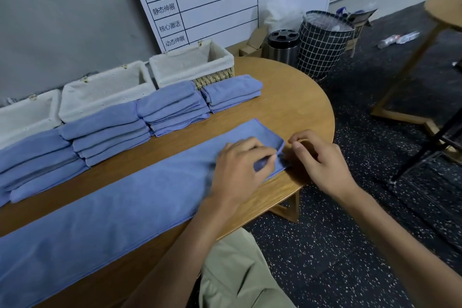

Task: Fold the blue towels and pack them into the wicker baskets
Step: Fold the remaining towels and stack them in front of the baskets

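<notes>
Both hands met at the long towel's (120, 207) right end on the surface (287, 97): left hand (240, 170) pinched its corner, right hand (320, 160) hovered curled, holding nothing. Folded stacks (105, 132) fronted three baskets (192, 65).

Long blue towel (120, 210): folded lengthwise into narrow strip, lies flat diagonally across bench, near-left to far-right; right end corner lifted slightly.
Folded blue towels, 4 stacks in row behind strip: far-left stack (37, 162), second stack (107, 132), third stack (175, 110), small right stack (232, 92), approx. 2 pcs.
Wicker baskets, 3 pcs, white cloth liners, open tops, in row behind stacks: left (25, 115), middle (105, 90), right (190, 62); weave visible on right one only.
</notes>
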The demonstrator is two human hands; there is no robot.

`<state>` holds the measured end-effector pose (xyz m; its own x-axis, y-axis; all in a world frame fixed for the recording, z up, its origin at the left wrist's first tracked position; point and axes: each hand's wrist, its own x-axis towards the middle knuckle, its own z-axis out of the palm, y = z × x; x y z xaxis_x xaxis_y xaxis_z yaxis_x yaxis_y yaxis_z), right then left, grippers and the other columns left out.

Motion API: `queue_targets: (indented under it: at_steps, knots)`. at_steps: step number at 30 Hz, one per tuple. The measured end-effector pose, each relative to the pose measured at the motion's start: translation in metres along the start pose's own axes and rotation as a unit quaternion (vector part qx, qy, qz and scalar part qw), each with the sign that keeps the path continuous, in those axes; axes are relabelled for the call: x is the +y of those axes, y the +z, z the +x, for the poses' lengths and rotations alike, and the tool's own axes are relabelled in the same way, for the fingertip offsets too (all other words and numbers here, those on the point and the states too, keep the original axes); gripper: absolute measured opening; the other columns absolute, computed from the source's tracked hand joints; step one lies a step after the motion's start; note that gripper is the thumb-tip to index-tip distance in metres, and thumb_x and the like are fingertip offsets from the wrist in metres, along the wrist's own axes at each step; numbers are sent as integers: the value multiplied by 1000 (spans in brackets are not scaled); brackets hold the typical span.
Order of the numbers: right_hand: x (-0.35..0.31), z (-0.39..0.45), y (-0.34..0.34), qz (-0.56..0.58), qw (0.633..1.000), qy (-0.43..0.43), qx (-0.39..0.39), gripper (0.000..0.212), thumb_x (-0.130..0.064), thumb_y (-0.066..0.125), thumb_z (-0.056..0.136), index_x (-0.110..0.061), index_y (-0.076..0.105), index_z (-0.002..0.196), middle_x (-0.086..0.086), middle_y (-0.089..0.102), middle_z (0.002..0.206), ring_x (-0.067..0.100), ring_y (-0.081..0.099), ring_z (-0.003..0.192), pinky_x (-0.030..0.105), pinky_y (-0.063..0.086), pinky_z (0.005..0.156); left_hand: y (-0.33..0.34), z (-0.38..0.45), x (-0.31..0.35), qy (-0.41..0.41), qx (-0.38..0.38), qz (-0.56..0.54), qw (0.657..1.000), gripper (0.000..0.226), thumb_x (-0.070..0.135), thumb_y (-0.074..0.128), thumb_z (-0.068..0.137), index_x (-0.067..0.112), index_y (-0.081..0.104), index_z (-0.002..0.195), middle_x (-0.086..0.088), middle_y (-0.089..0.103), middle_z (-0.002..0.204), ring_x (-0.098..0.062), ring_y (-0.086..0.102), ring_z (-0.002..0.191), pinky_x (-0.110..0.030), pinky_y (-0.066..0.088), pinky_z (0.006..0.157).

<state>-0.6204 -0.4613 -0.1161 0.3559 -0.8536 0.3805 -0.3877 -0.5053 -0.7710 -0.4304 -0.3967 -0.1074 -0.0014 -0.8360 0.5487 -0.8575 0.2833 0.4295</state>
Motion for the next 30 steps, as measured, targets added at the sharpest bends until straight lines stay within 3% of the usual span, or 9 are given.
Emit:
queue_targets:
  at_steps: [7,11,13,16,18,20,24,27,30]
  knots:
    - [-5,9,-2,-12,998,24,-51,15,-34,72,88,-28,63,99,-9,69,69,7,62,65,27,48,66,11,-10,1,29,-92,64,993,24,42,58,89,29,76,101,10,59,88,-16,58,82,-37,49,70]
    - [-4,9,2,-84,995,1,-61,27,-28,79,80,-33,63,102,-20,67,78,17,65,85,42,52,81,-10,-3,-3,-24,-86,29,996,32,44,51,95,27,76,102,13,63,97,-12,60,90,-34,51,73]
    - [-4,7,3,-124,990,-32,-66,30,-21,79,80,-33,64,102,-30,58,78,21,63,87,47,50,82,-17,4,-20,-55,-88,57,993,34,40,48,97,25,74,112,12,67,112,-15,60,104,-37,51,84]
    - [2,6,4,-147,985,-62,-70,28,-19,75,83,-36,64,102,-20,59,89,20,62,87,51,50,78,-14,7,-39,-85,-206,138,965,45,40,42,104,28,48,148,10,38,158,-16,32,146,-43,27,118]
    - [6,9,5,-147,986,-61,-44,25,-16,73,86,-35,67,100,-13,60,98,20,62,89,52,50,76,-9,8,-42,-94,-276,159,943,55,47,31,106,32,23,158,14,7,167,-11,2,154,-49,3,124]
    - [5,13,10,-146,987,-67,-15,25,-9,70,85,-30,69,100,-9,59,104,21,61,93,49,50,75,-4,13,-39,-92,-307,173,931,62,55,26,104,32,10,160,15,-7,167,-11,-10,154,-53,-7,123]
    - [2,9,26,-130,986,-99,-30,18,-16,62,91,-18,69,108,-5,62,113,21,60,99,42,50,83,2,22,-35,-87,-319,187,925,73,66,25,99,32,3,160,12,-14,167,-13,-15,153,-56,-9,121]
    - [9,1,26,-203,973,-101,-40,22,-23,61,94,-22,70,115,-8,63,122,23,56,109,37,41,84,-7,11,-39,-85,-304,193,929,79,74,24,94,35,4,160,12,-13,167,-14,-15,153,-56,-7,122]
    - [5,2,19,-236,968,-74,-44,24,-26,64,92,-28,72,115,-13,63,126,21,52,115,35,31,86,-33,-20,-48,-122,-295,209,924,89,86,7,81,41,0,158,13,-16,166,-16,-18,153,-55,-6,122]
